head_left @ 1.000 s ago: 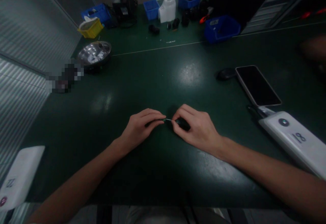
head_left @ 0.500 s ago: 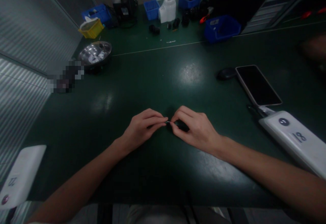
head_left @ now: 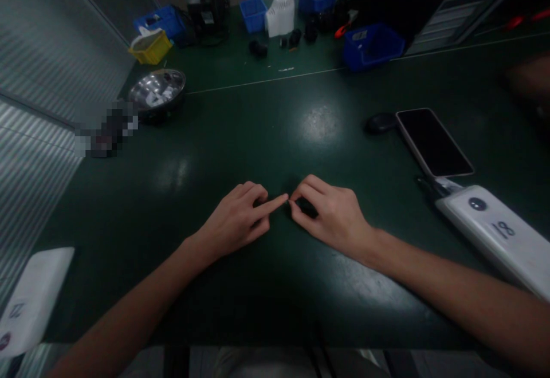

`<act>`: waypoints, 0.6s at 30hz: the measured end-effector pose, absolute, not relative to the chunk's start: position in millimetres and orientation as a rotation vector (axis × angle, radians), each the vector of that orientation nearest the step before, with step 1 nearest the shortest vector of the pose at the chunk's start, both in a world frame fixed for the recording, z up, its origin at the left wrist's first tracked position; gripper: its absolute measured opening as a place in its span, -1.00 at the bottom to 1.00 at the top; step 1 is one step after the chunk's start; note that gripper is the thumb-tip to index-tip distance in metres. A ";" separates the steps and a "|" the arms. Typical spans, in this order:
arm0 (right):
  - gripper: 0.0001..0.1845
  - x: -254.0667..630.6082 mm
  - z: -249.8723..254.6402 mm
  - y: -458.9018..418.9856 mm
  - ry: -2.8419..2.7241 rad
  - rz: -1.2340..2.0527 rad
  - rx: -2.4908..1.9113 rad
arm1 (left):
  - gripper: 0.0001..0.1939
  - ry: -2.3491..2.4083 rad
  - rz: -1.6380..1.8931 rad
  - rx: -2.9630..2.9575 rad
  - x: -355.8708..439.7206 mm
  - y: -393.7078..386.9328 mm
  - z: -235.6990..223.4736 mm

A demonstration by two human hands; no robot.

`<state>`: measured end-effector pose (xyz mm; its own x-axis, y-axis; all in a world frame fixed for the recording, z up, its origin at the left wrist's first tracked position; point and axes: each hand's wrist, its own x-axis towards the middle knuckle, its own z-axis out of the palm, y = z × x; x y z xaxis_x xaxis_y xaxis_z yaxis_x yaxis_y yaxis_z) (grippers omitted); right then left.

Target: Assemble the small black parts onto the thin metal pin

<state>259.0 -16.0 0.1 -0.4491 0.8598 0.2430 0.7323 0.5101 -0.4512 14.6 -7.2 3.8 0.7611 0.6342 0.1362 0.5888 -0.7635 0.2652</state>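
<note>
My left hand [head_left: 234,217] is over the green table [head_left: 240,137], its index finger stretched out to the right. The thumb is apart from it and the other fingers are curled. Its index fingertip meets or nearly meets the fingertips of my right hand [head_left: 333,212]. My right thumb and index finger are pinched on a thin silver rod [head_left: 289,200], of which only a tiny bit shows. A dark shape [head_left: 307,207] lies inside the curl of my right fingers; I cannot tell whether it is a handle or shadow.
On the right are a phone [head_left: 433,142], a black computer mouse [head_left: 380,123] and a white device marked 18 [head_left: 501,237]. Another white device [head_left: 36,300] is at left. A metal bowl [head_left: 180,89] and blue bins [head_left: 373,51] stand farther back. A person's blurred hand [head_left: 530,80] is at far right.
Earlier my left fingers pinched a small greenish piece at the rod's end. My left hand has loosened, with its index finger now extended and thumb apart. My right hand keeps its pinch.
</note>
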 end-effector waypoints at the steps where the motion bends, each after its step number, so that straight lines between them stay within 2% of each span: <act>1: -0.82 259.1 -0.3 -16.8 -2.344 0.355 -1.321 | -0.44 0.964 0.295 2.762 14.4 -7.0 4.7; 5: -0.81 259.5 0.0 -18.7 -2.378 0.281 -1.369 | -0.43 0.959 0.317 2.652 10.8 -5.4 10.5; 11: -0.81 258.3 1.7 -18.5 -2.334 0.292 -1.443 | -0.70 0.830 0.553 2.487 13.5 -5.4 5.2; 18: -0.82 257.4 1.9 -16.8 -2.277 0.313 -1.494 | -0.68 0.860 0.489 2.689 24.4 -10.3 -2.2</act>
<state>257.4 -16.8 1.9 -0.3505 0.9140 0.2042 0.8250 0.4045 -0.3947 24.4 -10.3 -2.2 0.7659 0.5994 0.2326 0.5062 -0.7852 0.3567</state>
